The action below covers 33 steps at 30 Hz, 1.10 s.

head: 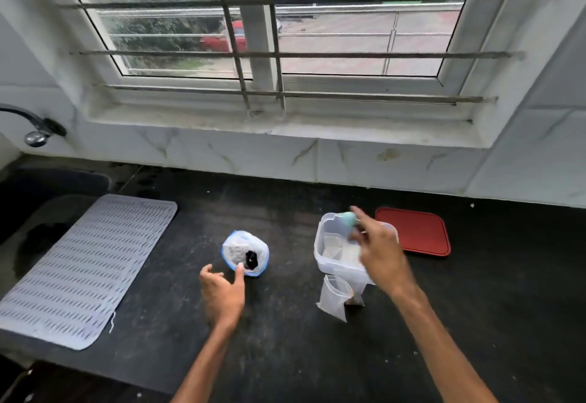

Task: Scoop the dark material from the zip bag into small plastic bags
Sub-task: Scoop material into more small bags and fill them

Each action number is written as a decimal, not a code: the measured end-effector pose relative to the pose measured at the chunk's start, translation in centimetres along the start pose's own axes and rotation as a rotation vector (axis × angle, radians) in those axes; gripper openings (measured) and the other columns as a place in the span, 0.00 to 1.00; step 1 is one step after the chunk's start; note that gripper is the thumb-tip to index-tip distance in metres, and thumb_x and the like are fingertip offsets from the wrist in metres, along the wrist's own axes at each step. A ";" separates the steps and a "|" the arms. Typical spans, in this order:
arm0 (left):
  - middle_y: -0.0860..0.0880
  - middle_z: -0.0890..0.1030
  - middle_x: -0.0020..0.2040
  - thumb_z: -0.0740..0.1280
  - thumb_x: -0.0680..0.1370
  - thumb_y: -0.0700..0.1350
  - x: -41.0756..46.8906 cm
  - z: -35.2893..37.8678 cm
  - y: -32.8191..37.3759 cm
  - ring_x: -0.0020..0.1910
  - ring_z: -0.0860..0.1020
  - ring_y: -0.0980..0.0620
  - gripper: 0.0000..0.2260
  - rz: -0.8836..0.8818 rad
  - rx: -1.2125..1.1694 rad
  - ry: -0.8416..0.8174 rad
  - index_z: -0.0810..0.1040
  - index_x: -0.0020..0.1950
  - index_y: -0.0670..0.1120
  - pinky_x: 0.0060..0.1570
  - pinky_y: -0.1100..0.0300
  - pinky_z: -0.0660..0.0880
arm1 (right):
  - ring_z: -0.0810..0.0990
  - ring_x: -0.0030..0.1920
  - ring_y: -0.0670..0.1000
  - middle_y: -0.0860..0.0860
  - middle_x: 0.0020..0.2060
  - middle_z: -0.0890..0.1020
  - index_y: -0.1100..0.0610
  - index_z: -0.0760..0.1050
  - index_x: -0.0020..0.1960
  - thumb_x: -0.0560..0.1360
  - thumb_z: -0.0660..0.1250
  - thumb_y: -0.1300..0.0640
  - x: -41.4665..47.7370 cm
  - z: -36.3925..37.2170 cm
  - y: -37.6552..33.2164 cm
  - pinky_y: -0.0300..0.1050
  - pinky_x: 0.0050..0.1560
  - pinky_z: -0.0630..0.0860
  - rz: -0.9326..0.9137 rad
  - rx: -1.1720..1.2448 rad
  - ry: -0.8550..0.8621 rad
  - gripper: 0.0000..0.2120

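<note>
Head view, looking down at a black tabletop [285, 345] below a barred window [348, 41]. Near the middle stands the zip bag [234, 249], its blue-edged mouth open upward, with the dark material [251, 260] visible inside.

The left hand [222, 291] reaches in from below. Its grip is spread and holds nothing, and one fingertip is at the near rim of the bag.

To the right, the right hand [379, 253] hovers over a clear plastic container [326, 244]. The hand is blurred, but its grip appears to pinch a pale green object [348, 218] at the fingertips, above the container's far edge.

Small plastic bags [333, 301] lie just in front of the container, touching its near side. A red lid [415, 231] lies flat just behind and to the right of it.

At the left, a grey ribbed mat [85, 269] lies partly over a dark sink [31, 187], with a tap [35, 130] on the wall above.
</note>
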<state>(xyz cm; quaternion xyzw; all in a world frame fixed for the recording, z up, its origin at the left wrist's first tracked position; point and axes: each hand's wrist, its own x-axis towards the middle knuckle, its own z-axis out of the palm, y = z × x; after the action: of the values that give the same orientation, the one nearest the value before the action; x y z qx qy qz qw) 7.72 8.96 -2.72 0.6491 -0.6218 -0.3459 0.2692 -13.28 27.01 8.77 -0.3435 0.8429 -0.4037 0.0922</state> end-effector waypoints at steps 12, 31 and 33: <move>0.39 0.81 0.52 0.68 0.77 0.49 4.6 1.3 -0.8 0.53 0.79 0.38 0.11 -0.121 0.082 -0.306 0.76 0.47 0.41 0.46 0.54 0.72 | 0.80 0.51 0.65 0.61 0.52 0.81 0.60 0.72 0.56 0.79 0.57 0.58 -1.0 17.4 -7.6 0.55 0.47 0.75 -0.129 -0.540 -0.423 0.09; 0.42 0.83 0.46 0.74 0.71 0.34 6.0 -0.3 -4.4 0.46 0.82 0.46 0.12 -0.186 -0.344 -0.455 0.74 0.48 0.43 0.51 0.44 0.81 | 0.82 0.27 0.50 0.53 0.27 0.82 0.58 0.77 0.32 0.69 0.62 0.57 -0.9 22.9 -4.3 0.52 0.35 0.82 0.327 -0.018 -0.360 0.10; 0.44 0.82 0.44 0.75 0.71 0.36 6.2 -0.3 -4.8 0.45 0.83 0.46 0.11 -0.176 -0.319 -0.445 0.74 0.47 0.45 0.49 0.42 0.80 | 0.81 0.24 0.48 0.53 0.26 0.82 0.59 0.78 0.32 0.71 0.63 0.59 -0.9 22.8 -4.3 0.50 0.33 0.82 0.365 0.060 -0.360 0.11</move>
<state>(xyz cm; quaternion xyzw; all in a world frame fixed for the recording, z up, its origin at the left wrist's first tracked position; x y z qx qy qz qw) 10.86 3.16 -6.98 0.5583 -0.5446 -0.5951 0.1938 -0.63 11.63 -3.14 -0.2491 0.8486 -0.3376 0.3223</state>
